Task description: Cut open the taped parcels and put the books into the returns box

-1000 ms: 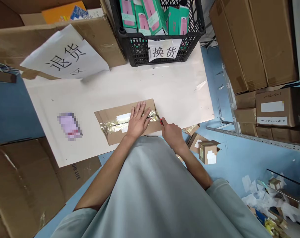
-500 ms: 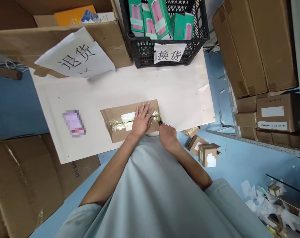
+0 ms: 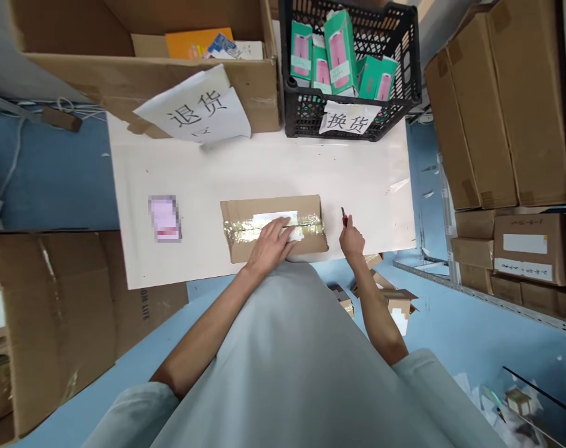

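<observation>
One oblong cardboard parcel point(image 3: 273, 206), glossy crinkled tape point(image 3: 312, 224) along middle, on white table point(image 3: 198, 180). Left hand point(image 3: 269, 246) on top, open, fingers loosely bent. Right hand point(image 3: 352, 241), parcel's 3 o'clock, closed round one red-handled knife point(image 3: 344, 218). Latticed crate point(image 3: 304, 113), 1 o'clock: five green boxes point(image 3: 341, 56).

The parcel point(image 3: 240, 252) is matt brown cardboard under glossy, crinkled plastic tape point(image 3: 238, 232), on a smooth counter point(image 3: 208, 174). At three o'clock from it, the cutter point(image 3: 344, 218) has a red, plastic-looking handle; at one, the crate point(image 3: 306, 113) is black plastic; at six, the shirt point(image 3: 301, 361) is soft matt cloth.
</observation>
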Motion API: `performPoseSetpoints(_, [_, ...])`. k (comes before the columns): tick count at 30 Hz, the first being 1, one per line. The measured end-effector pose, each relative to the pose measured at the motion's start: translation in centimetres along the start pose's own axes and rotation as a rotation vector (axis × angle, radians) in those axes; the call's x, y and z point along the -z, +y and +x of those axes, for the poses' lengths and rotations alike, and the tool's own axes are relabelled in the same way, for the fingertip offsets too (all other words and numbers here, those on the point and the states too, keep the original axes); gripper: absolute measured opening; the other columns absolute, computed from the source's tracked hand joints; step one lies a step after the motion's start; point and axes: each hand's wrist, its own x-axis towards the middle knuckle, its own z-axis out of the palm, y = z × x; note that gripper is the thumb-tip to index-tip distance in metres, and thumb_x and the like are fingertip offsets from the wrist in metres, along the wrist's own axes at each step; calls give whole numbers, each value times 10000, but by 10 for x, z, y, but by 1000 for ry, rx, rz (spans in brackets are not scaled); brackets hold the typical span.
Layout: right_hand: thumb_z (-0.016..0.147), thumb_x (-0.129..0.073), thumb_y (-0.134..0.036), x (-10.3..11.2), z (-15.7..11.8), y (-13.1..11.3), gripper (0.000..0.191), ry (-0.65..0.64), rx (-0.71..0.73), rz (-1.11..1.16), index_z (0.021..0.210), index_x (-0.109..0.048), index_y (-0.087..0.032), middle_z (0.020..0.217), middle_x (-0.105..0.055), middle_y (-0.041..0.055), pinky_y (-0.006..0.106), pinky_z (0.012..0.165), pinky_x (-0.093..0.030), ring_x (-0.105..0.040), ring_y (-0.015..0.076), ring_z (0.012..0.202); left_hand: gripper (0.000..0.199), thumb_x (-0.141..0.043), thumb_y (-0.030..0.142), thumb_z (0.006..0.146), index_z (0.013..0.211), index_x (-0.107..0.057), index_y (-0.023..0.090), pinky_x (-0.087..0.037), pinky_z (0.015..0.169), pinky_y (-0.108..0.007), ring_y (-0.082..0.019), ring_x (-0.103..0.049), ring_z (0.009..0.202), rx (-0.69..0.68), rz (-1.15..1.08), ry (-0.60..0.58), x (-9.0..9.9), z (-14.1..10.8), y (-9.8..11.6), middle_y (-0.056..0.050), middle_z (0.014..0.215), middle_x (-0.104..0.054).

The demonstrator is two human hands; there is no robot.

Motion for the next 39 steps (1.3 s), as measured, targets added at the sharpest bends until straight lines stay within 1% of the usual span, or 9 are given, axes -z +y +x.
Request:
performPoseSetpoints(5, [1097,-363,-175,-24,22,-3,608,-29,18,39,1678,-351,4,1235,-732,290,309,818,-542,-773,297,1067,519,-612,455,1075,1528,-604,201,-497,1186,-624,-412,-611,1408,-2,68,-38,11,-20,5,-218,1506,-655])
performPoseSetpoints(8, [1135,-300,-249,-4,11,-7,578,159,149,157,1652,-435,-28,1387,-683,300,361,953,-564,-721,315,1231,617,-698,456,1026,1560,-566,177,-474,1209,-618,-433,-573,1445,4,123,-49,14,-20,5,-234,1540,-620])
performPoseSetpoints(11, [1164,-283,-320,28,-3,-20,561,340,432,228,1641,-508,-131,1579,-595,246,420,1134,-524,-593,294,1447,641,-739,441,997,1548,-574,157,-499,1171,-618,-446,-595,1398,27,159,-66,16,-18,6,-246,1502,-636])
performPoseSetpoints(14, [1130,-487,-318,51,-8,-41,506,304,726,78,1613,-572,-191,1714,-499,188,478,1248,-446,-457,305,1583,641,-758,414,981,1537,-585,148,-515,1146,-615,-449,-609,1375,13,176,-92,15,-17,8,-254,1494,-641])
performPoseSetpoints(16, [1075,-612,-275,58,-4,-54,545,249,822,-75,1608,-579,-163,1775,-422,196,529,1286,-396,-391,351,1629,605,-744,400,993,1529,-597,162,-527,1140,-598,-435,-617,1380,-7,182,-113,13,-17,10,-242,1519,-639])
performPoseSetpoints(26, [1100,-416,-225,47,21,-72,640,309,966,-391,1659,-387,84,1708,-415,386,592,1164,-469,-474,480,1546,437,-557,342,1121,1484,-647,115,-600,1104,-476,-375,-555,1508,62,286,-251,9,-19,29,-204,1689,-540])
performPoseSetpoints(30, [1102,-364,-230,74,31,-77,514,243,1023,-461,1513,-556,12,1491,-660,341,482,946,-542,-692,426,1270,436,-575,329,1114,1494,-637,125,-624,1070,-463,-364,-525,1530,82,288,-274,12,-20,35,-192,1704,-525])
performPoseSetpoints(33, [1120,-368,-249,103,35,-82,425,193,937,-473,1434,-600,-80,1251,-797,237,395,800,-497,-772,355,1021,437,-600,295,1095,1512,-621,168,-631,1036,-464,-358,-526,1523,74,279,-249,13,-17,36,-185,1699,-531])
performPoseSetpoints(39, [1178,-420,-452,123,34,-83,411,160,882,-433,1392,-652,-188,1189,-837,174,355,782,-418,-782,351,1010,699,-752,213,970,1604,-499,58,-406,1257,-558,-406,-513,1512,50,333,-164,12,6,38,-280,1572,-587])
